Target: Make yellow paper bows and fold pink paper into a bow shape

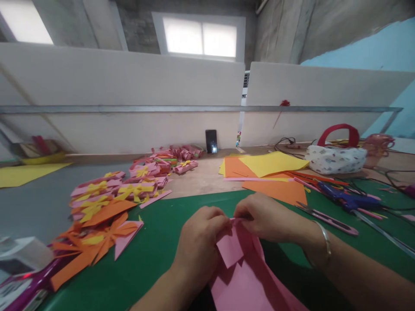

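A sheet of pink paper (246, 276) hangs from both my hands at the front of the table, its far edge folded over into a short flap. My left hand (202, 242) pinches the left end of that folded edge. At the right end, my right hand (269, 218) has its fingertips closed on the same edge, and a bangle circles that wrist. Below my hands lies a green cutting mat (158, 246). To the right rests a pink utility knife (333, 221) beside a blue glue gun (348, 199).
Pink paper bundles with yellow bows (134, 190) and orange paper strips (106, 237) pile up at left. Yellow sheets (275, 163) and orange sheets (275, 191) lie ahead. A phone (211, 141) leans against the partition. A red-handled patterned bag (337, 157) and cords stand back right.
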### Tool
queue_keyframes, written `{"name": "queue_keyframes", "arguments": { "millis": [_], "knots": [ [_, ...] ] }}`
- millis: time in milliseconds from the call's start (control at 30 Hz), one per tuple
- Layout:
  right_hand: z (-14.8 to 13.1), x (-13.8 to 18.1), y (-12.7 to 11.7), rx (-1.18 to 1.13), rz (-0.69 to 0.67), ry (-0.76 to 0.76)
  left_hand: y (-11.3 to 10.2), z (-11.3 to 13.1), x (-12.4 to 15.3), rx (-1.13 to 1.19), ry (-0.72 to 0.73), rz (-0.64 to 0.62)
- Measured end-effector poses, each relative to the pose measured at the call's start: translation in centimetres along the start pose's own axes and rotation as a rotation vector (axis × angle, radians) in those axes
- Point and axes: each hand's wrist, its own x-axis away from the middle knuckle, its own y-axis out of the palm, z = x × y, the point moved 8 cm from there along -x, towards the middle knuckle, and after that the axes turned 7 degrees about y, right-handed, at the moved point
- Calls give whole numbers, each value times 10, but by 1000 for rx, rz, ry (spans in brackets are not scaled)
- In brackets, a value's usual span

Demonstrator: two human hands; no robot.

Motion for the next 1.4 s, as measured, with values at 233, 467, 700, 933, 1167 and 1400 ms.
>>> {"name": "queue_keyframes", "arguments": {
  "millis": [233,467,700,933,1167,1400],
  "knots": [
    [7,-2,-3,53,89,86,-1,5,-1,39,45,13],
    [5,0,-4,64,67,3,-1,2,0,60,41,41],
    [13,4,-6,45,-10,-62,-1,-3,0,45,-31,12],
    [12,6,-6,35,-23,-48,-4,0,-1,1,-20,9],
    [19,3,-6,111,59,74,0,3,-1,26,9,-28],
    [1,7,-4,139,127,-48,3,1,0,61,-4,-35]
  ]
}}
